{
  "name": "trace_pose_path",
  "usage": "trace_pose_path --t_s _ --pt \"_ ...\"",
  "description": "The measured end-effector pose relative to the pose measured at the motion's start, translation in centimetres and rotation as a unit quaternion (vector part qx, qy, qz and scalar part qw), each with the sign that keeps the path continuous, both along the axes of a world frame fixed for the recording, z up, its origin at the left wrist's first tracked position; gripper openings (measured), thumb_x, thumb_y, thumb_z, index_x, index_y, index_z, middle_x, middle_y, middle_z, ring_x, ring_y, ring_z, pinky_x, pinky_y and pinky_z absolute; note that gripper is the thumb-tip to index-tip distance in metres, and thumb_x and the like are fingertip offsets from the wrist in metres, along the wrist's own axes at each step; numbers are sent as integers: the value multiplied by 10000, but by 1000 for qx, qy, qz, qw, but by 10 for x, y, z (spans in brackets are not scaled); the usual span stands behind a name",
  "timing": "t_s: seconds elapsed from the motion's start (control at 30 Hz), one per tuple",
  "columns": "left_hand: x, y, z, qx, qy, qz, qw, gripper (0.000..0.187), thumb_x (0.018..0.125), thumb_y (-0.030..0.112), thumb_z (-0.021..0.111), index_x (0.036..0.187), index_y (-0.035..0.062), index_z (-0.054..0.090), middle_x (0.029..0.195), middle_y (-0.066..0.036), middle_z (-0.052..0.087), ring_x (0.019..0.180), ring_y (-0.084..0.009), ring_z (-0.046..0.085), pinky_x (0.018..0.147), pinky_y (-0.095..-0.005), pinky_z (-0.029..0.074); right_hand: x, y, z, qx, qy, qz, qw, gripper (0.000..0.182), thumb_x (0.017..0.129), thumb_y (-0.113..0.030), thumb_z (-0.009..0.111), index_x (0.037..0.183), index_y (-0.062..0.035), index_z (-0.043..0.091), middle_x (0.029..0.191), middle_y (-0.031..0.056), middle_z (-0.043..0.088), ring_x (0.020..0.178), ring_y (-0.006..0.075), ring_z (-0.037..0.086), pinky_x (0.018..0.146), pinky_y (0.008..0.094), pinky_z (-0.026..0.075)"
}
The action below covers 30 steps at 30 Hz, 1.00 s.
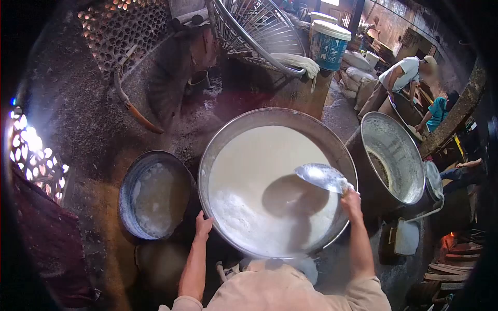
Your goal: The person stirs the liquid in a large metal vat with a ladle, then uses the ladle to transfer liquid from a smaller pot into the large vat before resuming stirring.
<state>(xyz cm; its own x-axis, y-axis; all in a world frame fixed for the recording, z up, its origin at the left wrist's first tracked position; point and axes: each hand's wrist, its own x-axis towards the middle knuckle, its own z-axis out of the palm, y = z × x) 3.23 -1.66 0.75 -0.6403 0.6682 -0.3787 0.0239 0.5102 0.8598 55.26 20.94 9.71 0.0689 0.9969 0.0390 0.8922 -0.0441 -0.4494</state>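
Our right hand [351, 199] is clenched around the handle end of a flat metal scoop [322, 177], whose shiny blade hangs just above the white liquid and throws a dark shadow on it. That liquid fills a big round metal vat [228, 136] almost to the brim, with froth gathered near the edge closest to us. Our left hand [203, 225] rests on the vat's near left rim, fingers loosely spread and grasping nothing. Just left of the vat sits a smaller blue-rimmed basin [129, 179] holding a cloudy, lumpy mass. To the right stands a second metal vat [402, 155], tilted toward us and mostly bare inside. Beyond the big vat, a wire basket [257, 26] with a pale cloth [298, 62] draped over its rim stands beside a blue-and-white lidded bucket [328, 44]. Two other people [399, 78] bend over work at the far right.
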Motion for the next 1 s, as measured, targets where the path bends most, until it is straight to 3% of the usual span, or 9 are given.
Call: trace_pose_path --t_s 0.1,0.13,0.23,0.33,0.37,0.63,0.67,0.77,1.0 --pt "-10 -1 -21 32 -36 -14 999 574 756 35 658 1288 -55 463 1196 -179 598 1075 -235 583 920 -315 442 -21 25 -41 13 -101 1 995 336 693 -95 588 1019 -16 609 782 179 664 685 302 666 598 409 529" --pt "-10 -3 -18 32 -35 -13 999 574 756 35 658 1288 -55 463 1196 -179 598 1075 -235 583 920 -315 442 -36 20 -26 -121 5 -28 992 307 690 -95 589 984 -8 609 749 168 663 654 283 668 581 398 540" --pt "-5 -1 -11 24 -38 -5 999 587 750 53 667 1295 -34 467 1187 -177 603 1064 -245 590 920 -322 445 -54 4 -47 -150 23 19 988 191 697 -100 576 852 10 600 653 151 633 523 237 632 449 366 509" --pt "-9 -3 -26 25 11 27 999 598 744 70 674 1303 -1 473 1203 -176 595 1093 -255 579 933 -332 442 -74 -18 -58 -203 49 19 978 153 691 -98 565 788 15 598 599 131 612 488 226 609 431 360 499" --pt "-11 -3 -22 19 -18 -4 1000 602 745 77 675 1308 13 471 1220 -177 585 1120 -259 565 944 -335 435 -81 -29 -63 -171 73 19 982 134 671 -60 575 745 42 620 619 184 634 512 277 640 476 387 525" --pt "-5 -5 2 -14 -22 -24 999 602 758 71 675 1316 15 457 1239 -183 569 1142 -281 550 960 -346 424 -137 -97 -78 -207 116 29 971 134 676 -91 580 711 32 619 598 180 625 483 271 627 478 378 525" --pt "-6 -5 1 -14 -24 -26 999 602 758 71 675 1316 15 457 1239 -183 569 1142 -281 550 960 -346 424 -141 -100 -88 -235 118 30 964 170 691 -134 613 789 5 602 608 119 611 501 213 608 425 353 499" --pt "-12 -5 -9 -5 -53 -45 998 636 742 67 693 1319 -16 439 1241 -198 565 1142 -266 549 955 -336 426 -163 -123 -89 -235 137 42 961 151 677 -101 565 746 26 608 585 163 619 482 266 627 475 367 529" --pt "-22 -5 -13 23 -94 -83 992 487 712 45 700 1159 -13 517 1088 -158 623 1010 -247 593 876 -339 457 -201 -167 -80 -255 126 69 956 177 662 -132 598 752 21 594 581 152 612 486 249 621 457 370 523"
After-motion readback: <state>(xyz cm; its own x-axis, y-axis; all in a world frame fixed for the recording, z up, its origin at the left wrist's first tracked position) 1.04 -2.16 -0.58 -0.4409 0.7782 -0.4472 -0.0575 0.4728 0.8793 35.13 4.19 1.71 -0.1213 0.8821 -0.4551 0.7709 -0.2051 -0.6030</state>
